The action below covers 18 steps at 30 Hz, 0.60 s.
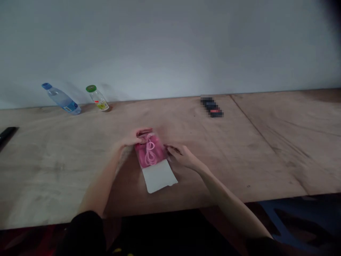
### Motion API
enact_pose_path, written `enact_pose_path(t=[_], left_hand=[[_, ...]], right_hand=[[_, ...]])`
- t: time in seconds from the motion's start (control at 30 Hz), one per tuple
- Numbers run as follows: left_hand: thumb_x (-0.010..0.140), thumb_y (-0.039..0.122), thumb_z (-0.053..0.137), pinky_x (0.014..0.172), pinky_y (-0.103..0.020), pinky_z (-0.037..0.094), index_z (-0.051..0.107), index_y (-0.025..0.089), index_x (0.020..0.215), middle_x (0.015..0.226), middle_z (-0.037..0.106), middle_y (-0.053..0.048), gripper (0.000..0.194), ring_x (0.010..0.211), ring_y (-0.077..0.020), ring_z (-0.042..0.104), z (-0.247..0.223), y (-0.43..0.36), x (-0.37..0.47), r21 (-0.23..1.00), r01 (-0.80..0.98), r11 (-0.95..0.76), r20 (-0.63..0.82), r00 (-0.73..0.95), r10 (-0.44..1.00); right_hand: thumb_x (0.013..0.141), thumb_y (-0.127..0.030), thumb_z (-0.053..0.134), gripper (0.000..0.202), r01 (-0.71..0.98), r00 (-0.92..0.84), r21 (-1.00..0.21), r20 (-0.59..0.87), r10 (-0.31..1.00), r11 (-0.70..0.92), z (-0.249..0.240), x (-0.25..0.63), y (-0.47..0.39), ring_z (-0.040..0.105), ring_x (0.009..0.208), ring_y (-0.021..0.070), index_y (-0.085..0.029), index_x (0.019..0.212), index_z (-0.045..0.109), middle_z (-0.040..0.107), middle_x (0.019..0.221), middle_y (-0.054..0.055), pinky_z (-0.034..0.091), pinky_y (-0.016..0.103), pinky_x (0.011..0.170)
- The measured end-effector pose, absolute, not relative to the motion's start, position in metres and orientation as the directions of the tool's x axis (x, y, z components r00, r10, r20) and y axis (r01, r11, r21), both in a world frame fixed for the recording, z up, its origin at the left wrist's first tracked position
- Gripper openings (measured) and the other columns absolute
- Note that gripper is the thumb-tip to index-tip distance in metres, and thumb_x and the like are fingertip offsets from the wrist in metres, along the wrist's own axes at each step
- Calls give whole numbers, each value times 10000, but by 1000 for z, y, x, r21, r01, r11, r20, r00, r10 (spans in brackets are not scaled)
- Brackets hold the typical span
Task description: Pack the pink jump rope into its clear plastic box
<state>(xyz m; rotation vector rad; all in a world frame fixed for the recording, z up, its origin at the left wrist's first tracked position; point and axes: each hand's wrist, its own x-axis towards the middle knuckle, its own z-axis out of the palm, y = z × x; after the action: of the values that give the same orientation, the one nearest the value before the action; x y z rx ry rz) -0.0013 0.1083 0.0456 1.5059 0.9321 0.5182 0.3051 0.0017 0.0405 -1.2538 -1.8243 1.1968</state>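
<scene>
A small box lies on the wooden table with its white lid flap folded open toward me. Inside it shows bright pink content, and a looped light-pink cord rests on top. My left hand is closed on the far left side of the box, thumb over the edge and fingers behind. By the box's right side, my right hand has its fingers drawn together, tips close to the edge; anything between them is too small to make out.
Toward the back left stand a clear plastic bottle with a blue cap and a glass bottle with a green lid. A pixelated dark item lies at the back right. A black object sits at the left edge. A seam crosses the wooden table.
</scene>
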Motion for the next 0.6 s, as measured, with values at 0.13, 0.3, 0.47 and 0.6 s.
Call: enact_pose_path(t=[0.13, 0.3, 0.47, 0.6], left_hand=[[864, 496, 834, 1357, -566, 291, 606, 223, 1533, 1632, 583, -151, 758, 1560, -352, 502, 34, 96, 31, 907, 389, -160, 51, 275, 960], [1083, 536, 545, 1382, -488, 239, 417, 238, 1669, 1774, 387, -109, 670, 1657, -290, 350, 15, 38, 25, 938, 280, -205, 169, 150, 974], [992, 551, 711, 1402, -567, 144, 524, 339, 1622, 1795, 358, -76, 691, 1716, -318, 172, 23, 11, -19, 939, 251, -233, 99, 454, 886], [935, 561, 763, 1386, -599, 195, 434, 365, 1682, 1819, 303, -45, 840, 1698, -377, 210, 29, 9, -42, 960, 149, -236, 107, 583, 806]], right_hand=[[1062, -355, 536, 360, 398, -280, -901, 59, 958, 171, 32, 312, -13, 788, 1014, 250, -237, 1312, 767, 831, 1130, 86, 639, 417, 934], [960, -247, 651, 628, 409, -352, -880, 91, 932, 240, 26, 324, -26, 764, 971, 228, -317, 1579, 570, 800, 1113, 48, 632, 424, 924], [886, -304, 819, 780, 434, -387, -880, 10, 922, 192, 29, 317, -30, 752, 885, 218, -340, 1611, 533, 799, 1055, 26, 628, 381, 844], [921, -367, 820, 719, 501, -357, -831, 58, 932, 243, 28, 306, -25, 755, 860, 215, -353, 1593, 564, 803, 1063, 25, 616, 366, 832]])
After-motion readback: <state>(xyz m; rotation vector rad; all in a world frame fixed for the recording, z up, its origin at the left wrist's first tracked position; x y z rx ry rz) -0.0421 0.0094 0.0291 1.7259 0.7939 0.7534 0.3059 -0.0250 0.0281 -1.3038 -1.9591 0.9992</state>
